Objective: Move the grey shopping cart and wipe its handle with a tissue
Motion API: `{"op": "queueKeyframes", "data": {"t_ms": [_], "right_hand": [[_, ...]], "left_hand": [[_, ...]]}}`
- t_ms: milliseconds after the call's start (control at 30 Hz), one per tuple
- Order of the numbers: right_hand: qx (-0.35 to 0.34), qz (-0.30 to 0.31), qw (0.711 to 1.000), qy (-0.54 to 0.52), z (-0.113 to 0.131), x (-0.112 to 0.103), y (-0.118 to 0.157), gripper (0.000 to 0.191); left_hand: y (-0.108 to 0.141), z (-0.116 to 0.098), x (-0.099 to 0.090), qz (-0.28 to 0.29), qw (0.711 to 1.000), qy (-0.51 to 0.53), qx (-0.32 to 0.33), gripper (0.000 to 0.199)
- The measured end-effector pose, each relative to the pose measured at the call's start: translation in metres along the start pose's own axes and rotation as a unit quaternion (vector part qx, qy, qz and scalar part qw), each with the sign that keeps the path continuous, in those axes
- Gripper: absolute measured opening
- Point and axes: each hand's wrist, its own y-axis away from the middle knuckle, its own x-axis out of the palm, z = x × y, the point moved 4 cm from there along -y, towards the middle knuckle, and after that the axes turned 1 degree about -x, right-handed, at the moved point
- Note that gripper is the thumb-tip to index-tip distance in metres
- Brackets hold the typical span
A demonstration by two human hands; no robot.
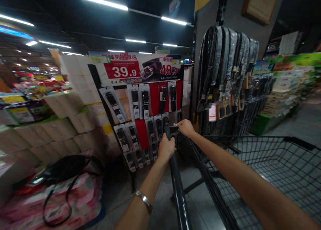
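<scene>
My left hand (pixel 167 147) is wrapped round the dark handle bar (pixel 178 189) of a shopping cart (pixel 250 136), near the bar's far end. A silver bracelet (pixel 144 201) circles my left wrist. Just beyond it, my right hand (pixel 186 127) is closed in a pinch at the cart's far corner. A tiny whitish bit shows at its fingertips, too small to name. Straight ahead, packaged belts (pixel 135 104) hang in rows on a display rack, close behind both hands.
A price sign (pixel 125 70) tops the rack. Long belts in plastic (pixel 225 56) hang on a pillar at right. Stacked paper packs (pixel 60 133) stand at left, with a black bag (pixel 65 168) on pink packs (pixel 82 193). More packs (pixel 283 92) line the far right.
</scene>
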Motion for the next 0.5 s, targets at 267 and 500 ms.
{"op": "queueKeyframes", "data": {"t_ms": [267,500], "right_hand": [[-0.105,0.011,0.994,0.024,0.026,0.01,0.013,0.03],[-0.15,0.015,0.989,-0.015,0.048,0.013,0.012,0.036]], "left_hand": [[-0.004,0.003,-0.005,-0.051,0.997,0.044,0.028,0.022],[-0.007,0.009,-0.011,-0.109,0.989,0.075,0.07,0.022]]}}
